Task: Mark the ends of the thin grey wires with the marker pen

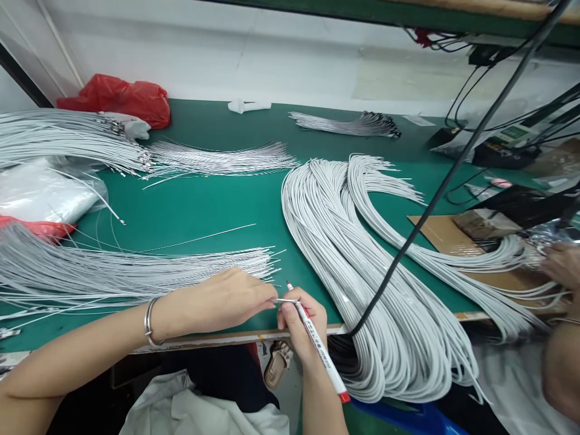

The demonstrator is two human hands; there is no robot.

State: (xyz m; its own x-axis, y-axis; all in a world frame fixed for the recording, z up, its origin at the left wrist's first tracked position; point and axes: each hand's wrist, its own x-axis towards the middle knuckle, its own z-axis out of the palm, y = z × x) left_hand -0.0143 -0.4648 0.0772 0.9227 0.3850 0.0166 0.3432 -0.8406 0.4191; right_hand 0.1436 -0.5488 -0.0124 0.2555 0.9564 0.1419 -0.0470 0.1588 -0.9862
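My left hand (pixel 235 297), with a metal bangle at the wrist, pinches a thin light wire (pixel 285 300) near the table's front edge. Just right of it, my right hand (pixel 304 320) is closed on a red and white marker (pixel 321 350), whose red tip points up and away. The wire's other end meets the fingers of my right hand. Behind my left hand lies a bundle of thin grey wires (pixel 181 269). A thick pile of white cables (pixel 335 241) is to the right of my hands and hangs over the edge.
Further back on the green table (pixel 181 208) lie more wire bundles (pixel 222 159) and a red bag (pixel 127 99). A black cable (pixel 417 226) crosses diagonally at the right. Another person's hand (pixel 562 266) is at the far right, by cardboard (pixel 437 232).
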